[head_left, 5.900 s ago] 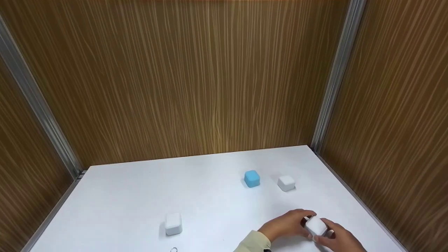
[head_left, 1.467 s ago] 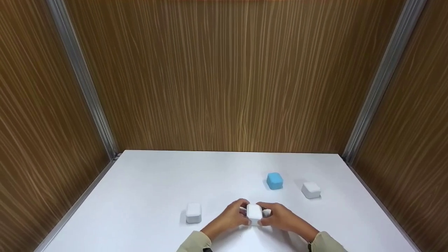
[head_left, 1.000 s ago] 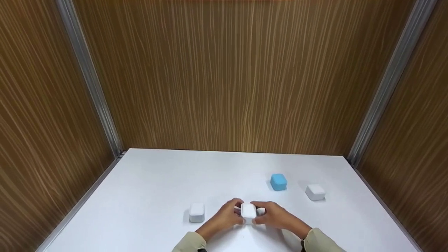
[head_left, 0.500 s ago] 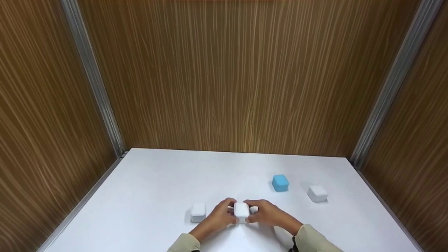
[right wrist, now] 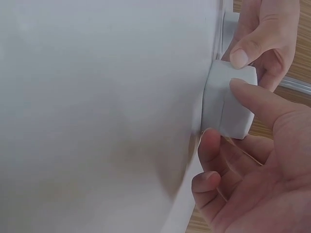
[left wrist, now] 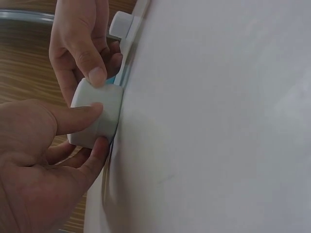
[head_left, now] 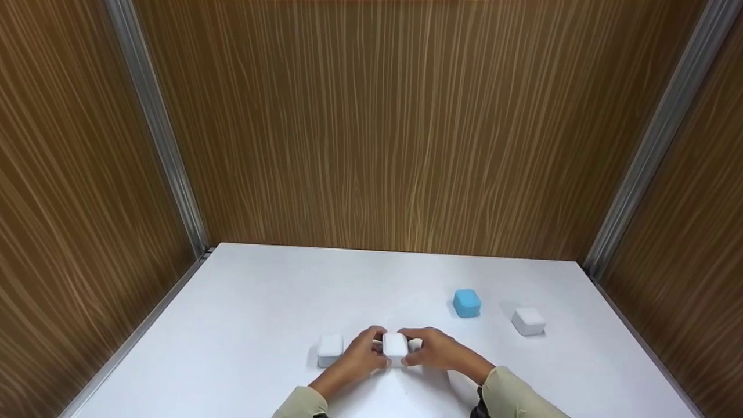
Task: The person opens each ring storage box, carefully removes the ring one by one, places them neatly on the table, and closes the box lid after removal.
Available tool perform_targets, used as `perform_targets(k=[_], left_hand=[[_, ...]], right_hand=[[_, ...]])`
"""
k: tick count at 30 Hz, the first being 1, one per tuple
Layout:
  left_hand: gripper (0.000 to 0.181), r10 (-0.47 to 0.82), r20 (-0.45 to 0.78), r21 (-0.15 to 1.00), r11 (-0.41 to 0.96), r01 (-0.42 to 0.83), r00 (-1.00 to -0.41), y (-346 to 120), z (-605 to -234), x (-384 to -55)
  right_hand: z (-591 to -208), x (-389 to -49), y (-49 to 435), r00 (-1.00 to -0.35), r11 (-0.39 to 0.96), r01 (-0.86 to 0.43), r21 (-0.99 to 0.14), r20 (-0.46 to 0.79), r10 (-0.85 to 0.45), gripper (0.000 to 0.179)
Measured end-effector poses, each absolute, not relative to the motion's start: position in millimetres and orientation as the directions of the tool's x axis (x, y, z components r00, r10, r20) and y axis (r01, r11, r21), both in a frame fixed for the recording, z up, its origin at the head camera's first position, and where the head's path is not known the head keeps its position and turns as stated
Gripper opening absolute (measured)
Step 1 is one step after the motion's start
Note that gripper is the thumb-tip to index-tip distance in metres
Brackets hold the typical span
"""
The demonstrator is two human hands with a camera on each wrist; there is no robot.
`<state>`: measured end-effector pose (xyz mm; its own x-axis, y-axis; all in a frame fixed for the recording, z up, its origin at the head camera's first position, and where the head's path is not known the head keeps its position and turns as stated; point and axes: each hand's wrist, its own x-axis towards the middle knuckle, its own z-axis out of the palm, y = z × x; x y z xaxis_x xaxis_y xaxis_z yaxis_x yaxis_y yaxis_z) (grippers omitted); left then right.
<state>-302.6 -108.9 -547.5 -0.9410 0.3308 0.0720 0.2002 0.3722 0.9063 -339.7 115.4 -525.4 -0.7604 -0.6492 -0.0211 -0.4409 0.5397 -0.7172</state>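
Note:
A small white box with rounded corners is pinched between both hands near the front middle of the table. A fine seam runs across its side in the right wrist view. My left hand grips its left side, thumb at the near face and fingers behind. From the right, my right hand pinches the same box, its thumb along the near face. Both wrist views show the box low at the table surface. Just left of my left hand stands another white box, partly covered by that hand.
Farther back on the white table sits a light blue box. To its right is one more white box. Wood-grain panels enclose the back and sides, with metal posts at the corners.
Both hands have carried the white box leftward from the table's right side to the middle, narrowing the gap to the left white box. A small ring at the front edge has left the view.

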Motion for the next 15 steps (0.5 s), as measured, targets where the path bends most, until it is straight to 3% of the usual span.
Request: perform_targets(k=[8, 15], left_hand=[[0.056, 0.330, 0.078, 0.894, 0.394, 0.212, -0.941, -112.5, -548.1, -303.1], [0.067, 0.322, 0.050, 0.877, 0.439, 0.196, -0.946, -108.4, -548.6, -305.4]], right_hand=[[-525.1, -343.7, 110.8, -0.756, 0.549, -0.437, -0.713, -0.040, -0.654, 0.052], [-527.9, -345.2, 115.7, -0.777, 0.526, -0.333, -0.783, -0.088, -0.623, 0.072]])
